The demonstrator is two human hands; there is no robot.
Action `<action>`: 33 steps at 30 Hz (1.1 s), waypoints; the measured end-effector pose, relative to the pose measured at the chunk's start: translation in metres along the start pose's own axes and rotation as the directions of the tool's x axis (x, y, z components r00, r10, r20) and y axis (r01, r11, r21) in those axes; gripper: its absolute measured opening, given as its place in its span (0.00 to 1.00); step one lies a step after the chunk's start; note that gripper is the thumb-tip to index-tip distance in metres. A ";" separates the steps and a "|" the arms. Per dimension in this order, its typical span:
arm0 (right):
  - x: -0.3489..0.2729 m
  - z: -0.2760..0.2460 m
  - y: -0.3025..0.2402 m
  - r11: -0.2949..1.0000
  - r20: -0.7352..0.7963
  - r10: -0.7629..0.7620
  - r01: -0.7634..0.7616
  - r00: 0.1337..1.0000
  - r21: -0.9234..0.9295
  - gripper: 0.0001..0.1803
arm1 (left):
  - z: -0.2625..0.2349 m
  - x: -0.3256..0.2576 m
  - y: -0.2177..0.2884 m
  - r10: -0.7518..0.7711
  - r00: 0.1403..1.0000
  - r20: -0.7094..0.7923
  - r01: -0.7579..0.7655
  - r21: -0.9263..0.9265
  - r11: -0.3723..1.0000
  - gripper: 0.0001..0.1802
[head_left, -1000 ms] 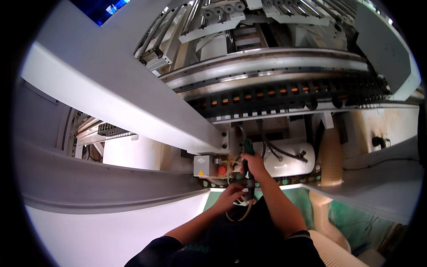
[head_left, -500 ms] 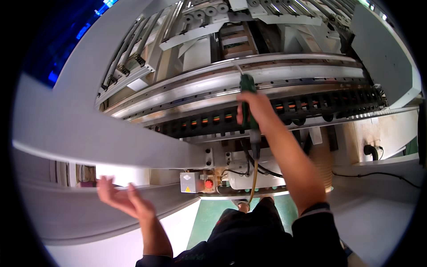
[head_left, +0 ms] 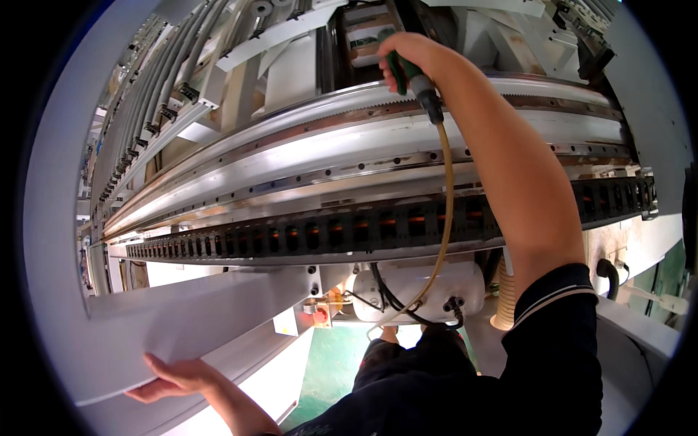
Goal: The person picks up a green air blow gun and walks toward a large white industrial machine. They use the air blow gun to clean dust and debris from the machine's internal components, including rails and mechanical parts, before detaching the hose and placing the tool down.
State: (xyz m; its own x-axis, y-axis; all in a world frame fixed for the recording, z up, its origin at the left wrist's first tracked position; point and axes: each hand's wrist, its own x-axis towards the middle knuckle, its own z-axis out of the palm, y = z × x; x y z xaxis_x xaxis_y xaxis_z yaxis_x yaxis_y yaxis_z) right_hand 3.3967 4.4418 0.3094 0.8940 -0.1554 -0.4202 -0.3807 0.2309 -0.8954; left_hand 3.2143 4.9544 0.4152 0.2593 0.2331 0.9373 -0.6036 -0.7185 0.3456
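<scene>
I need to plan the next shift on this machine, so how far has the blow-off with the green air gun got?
Done: nothing shows as finished; no rail looks plainly cleaner than another. In hand: the right hand grips the green air gun high at the machine head, its yellowish hose hanging down, while the left hand rests on the white panel. Left: the toothed rail and black cable chain lie below the gun; whether they have been blown off cannot be told.

Air blow gun point(head_left: 408, 76): green handle, dark nozzle end, clenched in the fingers point(head_left: 392, 67), tilted, poking out below them. Yellowish hose point(head_left: 445, 196) drops from it, curving down-left. White panel point(head_left: 196, 320): long, flat, lower edge resting under the fingertips point(head_left: 156, 363).
</scene>
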 end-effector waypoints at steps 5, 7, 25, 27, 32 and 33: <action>0.076 -0.009 -0.002 0.993 -0.017 -0.085 0.086 0.996 0.084 0.12 | -0.025 -0.004 -0.006 0.005 1.000 -0.021 -0.002 0.169 0.986 0.33; 0.101 -0.045 -0.019 0.975 0.106 0.025 -0.048 0.994 0.217 0.11 | -0.051 0.011 -0.047 0.173 0.981 0.085 -0.193 0.493 0.848 0.32; 0.157 -0.061 0.002 0.965 -0.115 -0.128 0.150 0.985 0.214 0.08 | -0.070 -0.064 -0.036 0.354 0.892 0.281 -0.434 0.755 0.493 0.32; 0.151 -0.058 0.001 0.977 -0.144 -0.144 0.164 0.979 0.140 0.08 | -0.069 -0.066 -0.035 0.357 0.891 0.281 -0.435 0.753 0.493 0.32; 0.138 -0.044 -0.004 0.984 -0.280 -0.105 0.141 0.954 0.111 0.11 | -0.075 -0.078 -0.026 0.358 0.888 0.287 -0.435 0.777 0.456 0.31; 0.136 -0.047 -0.008 0.982 -0.319 -0.112 0.154 0.941 0.110 0.12 | -0.075 -0.079 -0.027 0.358 0.889 0.284 -0.432 0.778 0.457 0.31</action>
State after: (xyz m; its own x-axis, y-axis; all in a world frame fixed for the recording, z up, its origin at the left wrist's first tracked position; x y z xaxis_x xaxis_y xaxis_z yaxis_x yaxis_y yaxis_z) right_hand 3.5104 4.3736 0.2526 0.8089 -0.4784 -0.3419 -0.2097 0.3085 -0.9278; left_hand 3.1537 5.0046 0.3350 0.2286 -0.2361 0.9445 0.1985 -0.9385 -0.2826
